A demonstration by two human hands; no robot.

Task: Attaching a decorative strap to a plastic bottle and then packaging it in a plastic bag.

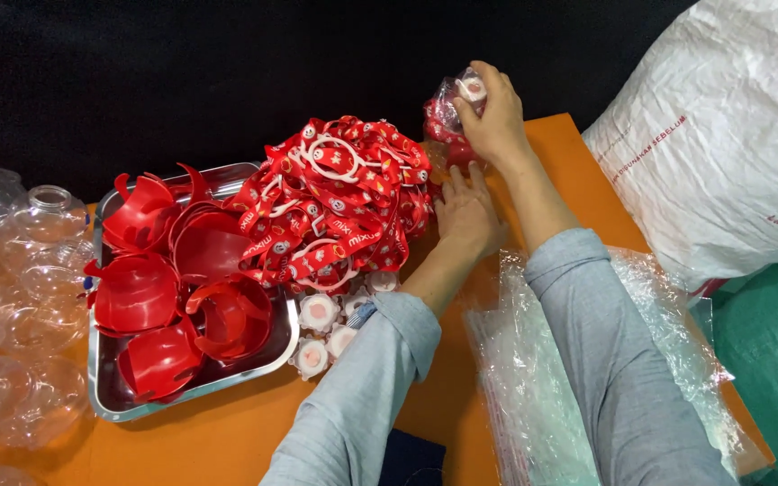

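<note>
My right hand (495, 115) grips a small clear bag (447, 119) stuffed with red parts and topped by a white cap, holding it at the far edge of the orange table (254, 432). My left hand (465, 216) rests flat on the table just below that bag, fingers spread, touching the right side of a heap of red printed straps (335, 202) with white rings. Several white round caps (319, 315) lie beside my left forearm.
A metal tray (108, 400) at the left holds several red curved plastic shells. Clear plastic globes (20, 297) crowd the left edge. A stack of clear plastic bags (533, 378) lies under my right arm. A large white sack (722, 135) stands at right.
</note>
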